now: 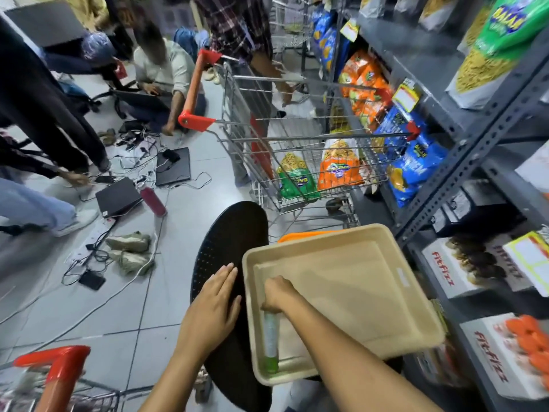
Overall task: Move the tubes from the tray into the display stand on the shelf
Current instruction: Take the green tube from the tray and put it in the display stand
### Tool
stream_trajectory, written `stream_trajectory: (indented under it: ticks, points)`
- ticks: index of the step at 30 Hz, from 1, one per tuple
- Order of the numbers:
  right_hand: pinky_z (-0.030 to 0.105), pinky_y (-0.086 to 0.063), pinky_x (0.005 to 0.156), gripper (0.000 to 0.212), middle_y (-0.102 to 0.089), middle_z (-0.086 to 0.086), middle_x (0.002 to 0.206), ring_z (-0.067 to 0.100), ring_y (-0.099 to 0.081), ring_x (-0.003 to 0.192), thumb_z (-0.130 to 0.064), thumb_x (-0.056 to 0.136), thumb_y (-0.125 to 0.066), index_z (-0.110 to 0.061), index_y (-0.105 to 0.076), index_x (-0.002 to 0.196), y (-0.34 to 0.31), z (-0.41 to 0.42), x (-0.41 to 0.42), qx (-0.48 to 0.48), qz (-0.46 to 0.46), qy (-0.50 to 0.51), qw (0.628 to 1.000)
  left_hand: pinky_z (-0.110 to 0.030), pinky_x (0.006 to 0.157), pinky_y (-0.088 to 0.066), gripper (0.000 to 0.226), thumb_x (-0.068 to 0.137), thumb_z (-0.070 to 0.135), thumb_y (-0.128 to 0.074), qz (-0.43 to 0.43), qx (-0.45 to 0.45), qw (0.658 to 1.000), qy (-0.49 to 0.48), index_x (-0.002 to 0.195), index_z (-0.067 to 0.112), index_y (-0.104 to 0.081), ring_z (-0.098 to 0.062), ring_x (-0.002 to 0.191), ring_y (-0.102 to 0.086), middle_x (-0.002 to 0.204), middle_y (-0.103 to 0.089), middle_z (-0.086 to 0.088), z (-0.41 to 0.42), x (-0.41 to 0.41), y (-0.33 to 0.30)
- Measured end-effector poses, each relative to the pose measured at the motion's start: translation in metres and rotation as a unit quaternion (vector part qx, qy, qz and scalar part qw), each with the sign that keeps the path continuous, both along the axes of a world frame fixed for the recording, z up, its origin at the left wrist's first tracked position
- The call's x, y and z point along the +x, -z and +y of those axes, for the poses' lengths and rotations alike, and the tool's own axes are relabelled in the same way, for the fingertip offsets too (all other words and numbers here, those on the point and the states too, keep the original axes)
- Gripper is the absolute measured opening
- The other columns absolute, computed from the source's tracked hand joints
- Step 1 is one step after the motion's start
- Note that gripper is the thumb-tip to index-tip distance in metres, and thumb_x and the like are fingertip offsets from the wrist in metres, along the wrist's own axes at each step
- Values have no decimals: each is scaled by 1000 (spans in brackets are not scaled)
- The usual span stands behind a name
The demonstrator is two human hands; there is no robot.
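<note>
A beige tray (371, 281) rests on a black perforated stool (231, 233) in front of me. One white tube with a green cap (271, 343) lies along the tray's left wall. My right hand (277, 294) reaches into the tray and its fingers close on the tube's upper end. My left hand (215, 304) lies flat on the stool, fingers apart, just left of the tray's rim. White Fit Fizz display boxes (463, 269) stand on the lower shelf at the right.
A grey metal shelf rack (463, 138) with snack bags runs along the right. A shopping cart (297, 144) with snack bags stands ahead; another cart's red handle (59, 364) is at bottom left. People, laptops, cables and shoes cover the floor at left.
</note>
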State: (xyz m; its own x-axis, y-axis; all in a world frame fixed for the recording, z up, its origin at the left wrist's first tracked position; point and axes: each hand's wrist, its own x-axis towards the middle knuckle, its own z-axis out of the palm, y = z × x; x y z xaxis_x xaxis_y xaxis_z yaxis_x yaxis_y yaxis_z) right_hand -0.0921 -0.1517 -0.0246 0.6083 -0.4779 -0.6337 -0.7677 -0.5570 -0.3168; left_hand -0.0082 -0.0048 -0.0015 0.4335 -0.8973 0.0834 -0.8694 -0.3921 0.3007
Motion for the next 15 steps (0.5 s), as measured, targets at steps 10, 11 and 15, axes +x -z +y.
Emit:
stream_trajectory:
  ticks: [10,11,15]
  points:
    - [36,-49,80,41,-64,26,115,38,-61,108,-31,84,-69,1,-64,108,-198,-42,-67,-118,-153,12,981,-21,106,-21,59,85,30,-42,75,-61,995,10,142,13,-37,-14,140,-26,150,-27,7,-53,-26,-46]
    - [33,-47,76,37,-66,25,112,36,-63,105,-29,83,-70,1,-66,106,-229,-47,-78,-139,-168,7,976,-21,106,-21,56,87,25,-47,80,-88,992,30,141,12,-38,-16,140,-27,150,-28,6,-74,-35,-63]
    - [31,-51,82,30,-70,16,110,30,-64,102,-19,82,-72,-12,-71,110,-352,-61,-136,-205,-211,-17,956,-23,104,-26,54,89,18,-56,97,-184,971,115,141,14,-39,-18,138,-30,150,-33,-3,-159,-83,-152]
